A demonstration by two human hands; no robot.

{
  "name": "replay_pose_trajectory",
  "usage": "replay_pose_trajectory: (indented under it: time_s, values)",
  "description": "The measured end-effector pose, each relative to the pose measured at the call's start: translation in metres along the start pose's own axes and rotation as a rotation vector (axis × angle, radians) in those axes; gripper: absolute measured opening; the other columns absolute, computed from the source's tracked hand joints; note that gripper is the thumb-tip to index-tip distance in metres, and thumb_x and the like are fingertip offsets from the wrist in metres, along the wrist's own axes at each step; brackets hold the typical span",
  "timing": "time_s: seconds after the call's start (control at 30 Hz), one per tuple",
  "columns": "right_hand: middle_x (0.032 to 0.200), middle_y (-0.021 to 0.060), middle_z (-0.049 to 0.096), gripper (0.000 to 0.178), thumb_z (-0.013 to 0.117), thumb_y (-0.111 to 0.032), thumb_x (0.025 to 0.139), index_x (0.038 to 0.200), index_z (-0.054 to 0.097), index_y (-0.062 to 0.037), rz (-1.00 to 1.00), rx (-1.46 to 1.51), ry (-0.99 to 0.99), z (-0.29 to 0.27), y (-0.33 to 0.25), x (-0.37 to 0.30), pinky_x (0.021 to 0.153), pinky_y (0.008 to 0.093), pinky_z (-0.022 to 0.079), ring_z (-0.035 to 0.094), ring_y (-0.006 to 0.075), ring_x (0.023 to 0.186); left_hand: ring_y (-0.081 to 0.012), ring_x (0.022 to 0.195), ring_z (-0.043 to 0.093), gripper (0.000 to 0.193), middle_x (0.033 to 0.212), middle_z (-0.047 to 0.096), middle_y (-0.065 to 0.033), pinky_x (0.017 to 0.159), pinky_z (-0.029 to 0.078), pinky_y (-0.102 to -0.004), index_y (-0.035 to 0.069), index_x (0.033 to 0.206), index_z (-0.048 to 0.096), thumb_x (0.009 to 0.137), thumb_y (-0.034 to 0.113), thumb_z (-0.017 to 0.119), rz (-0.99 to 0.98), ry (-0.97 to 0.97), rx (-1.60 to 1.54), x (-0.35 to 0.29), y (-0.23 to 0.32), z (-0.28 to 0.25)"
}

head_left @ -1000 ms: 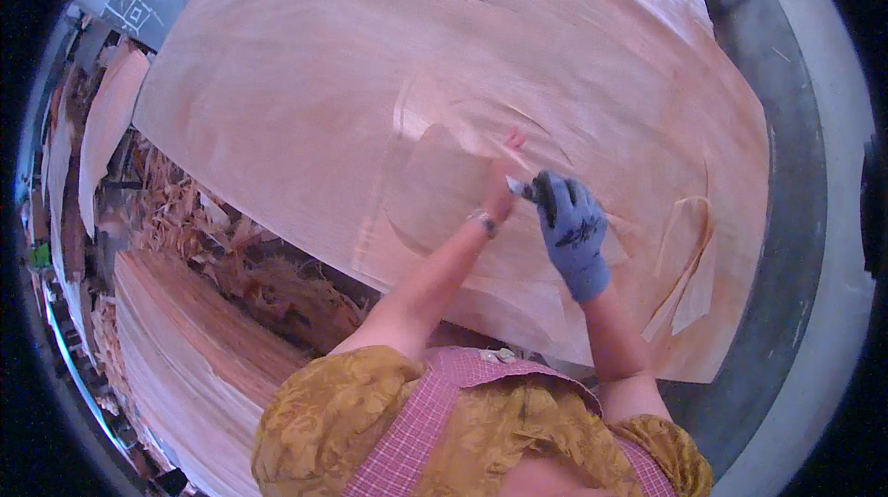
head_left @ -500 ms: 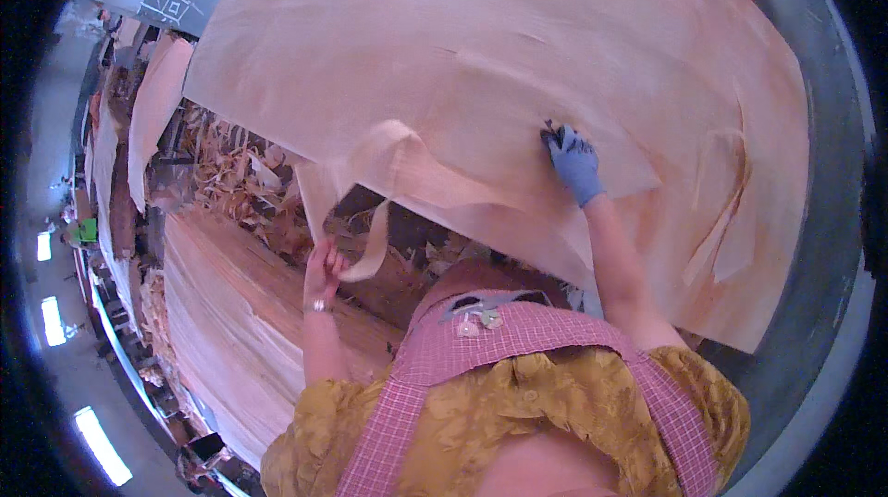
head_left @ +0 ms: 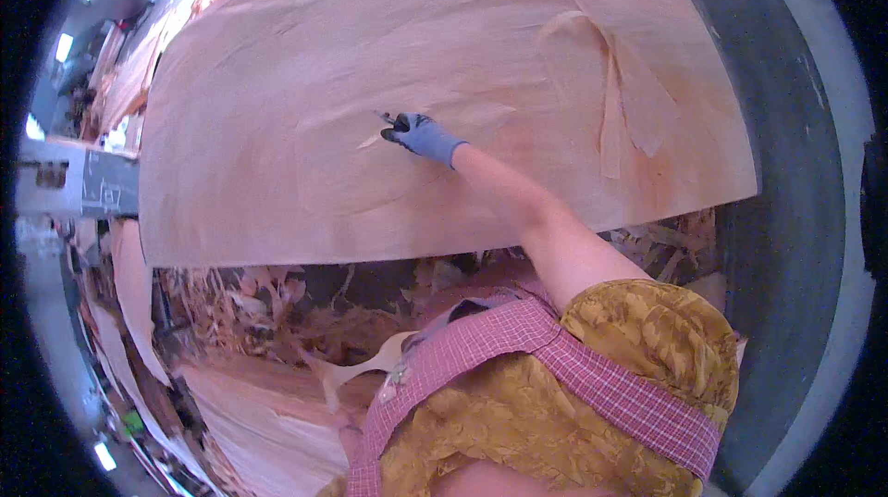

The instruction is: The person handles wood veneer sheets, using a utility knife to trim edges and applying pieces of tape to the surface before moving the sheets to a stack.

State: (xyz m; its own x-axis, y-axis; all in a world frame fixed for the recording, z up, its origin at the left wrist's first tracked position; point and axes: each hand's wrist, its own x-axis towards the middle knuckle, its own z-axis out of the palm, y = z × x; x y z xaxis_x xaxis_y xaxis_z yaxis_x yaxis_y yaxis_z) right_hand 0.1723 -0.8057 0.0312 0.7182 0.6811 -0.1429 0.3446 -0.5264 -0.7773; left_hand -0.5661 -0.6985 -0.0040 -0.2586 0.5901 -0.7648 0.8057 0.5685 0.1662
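Observation:
A large, thin sheet of pale pinkish wood veneer (head_left: pixel 305 71) lies spread out before me. Over its middle is my right hand (head_left: pixel 425 137), in a blue glove with dark fingertips. Its fingers are closed on a small dark pointed tool (head_left: pixel 384 117), whose kind is too small to make out. Beside the tool tip a narrow pale sliver shows on the sheet. Low at the left, my left hand (head_left: pixel 348 428) is blurred and partly covered by my apron. A curled strip of veneer (head_left: pixel 356 370) runs from it, apparently held in its fingers.
Shavings and torn scraps (head_left: pixel 250 307) fill the gap between the sheet and me. A loose folded veneer piece (head_left: pixel 610 80) rests on the sheet's right part. Another veneer stack (head_left: pixel 268 432) lies at lower left. A dark grey edge (head_left: pixel 786 201) curves along the right.
My view has turned, and the sheet's near edge now runs nearly level. My right hand has moved left across the sheet. My left hand has drawn the strip down toward my body.

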Motion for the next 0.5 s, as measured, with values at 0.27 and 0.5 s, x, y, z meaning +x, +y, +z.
replay_pose_trajectory:
  time_s: [0.27,0.5]
  values:
    - [0.142,0.0208,0.042,0.075,0.072,-0.057,0.077,0.13,0.055,-0.008,0.445,-0.391,0.688,-0.224,0.179,-0.126,0.102,0.0436,0.042,0.05,0.0395,0.119,-0.0263,0.075,0.069,0.034,0.085,0.07,-0.0172,0.061,0.054,-0.0385,-0.005,0.093,0.064,0.08,0.024,0.075,0.211,0.105,0.464,0.003,0.051,0.026]
    - [0.127,0.0217,0.059,0.055,0.067,-0.048,0.086,0.119,0.06,-0.0045,0.667,-0.237,0.737,-0.329,0.306,-0.215,0.081,0.0385,0.051,0.062,0.0308,0.102,-0.0351,0.099,0.067,0.052,0.101,0.069,-0.0237,0.084,0.053,-0.0404,-0.001,0.097,0.069,0.072,0.043,0.077,0.454,0.133,0.945,-0.003,0.15,0.04]
